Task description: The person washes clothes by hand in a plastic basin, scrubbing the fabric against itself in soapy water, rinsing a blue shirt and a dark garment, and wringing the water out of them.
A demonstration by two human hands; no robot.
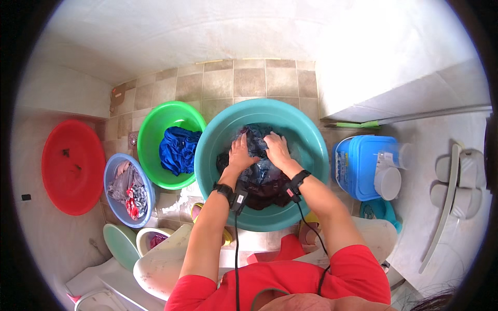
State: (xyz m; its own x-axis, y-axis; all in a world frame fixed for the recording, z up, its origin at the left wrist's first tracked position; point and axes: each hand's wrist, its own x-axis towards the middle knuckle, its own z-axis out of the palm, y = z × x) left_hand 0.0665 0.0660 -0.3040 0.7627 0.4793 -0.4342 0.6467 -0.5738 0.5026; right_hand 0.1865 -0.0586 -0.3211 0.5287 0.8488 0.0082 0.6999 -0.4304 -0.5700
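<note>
A large teal plastic basin (218,116) stands on the tiled floor before me, holding dark wet clothes (264,190) in water. On the left part of the clothes lies my left hand (241,153), fingers spread and nothing gripped. My right hand (277,149) rests on the clothes' upper right part; its fingers are bent and partly in the wet cloth, so whether they grip it is unclear. Both wrists wear black straps with small cabled devices.
Left of the teal basin are a green basin (146,155) with blue cloth (179,151), a light-blue basin (113,198) with mixed clothes, and a red basin (74,167) by the wall. A blue lidded bucket (363,167) stands right. Slippers (463,200) hang on the right wall.
</note>
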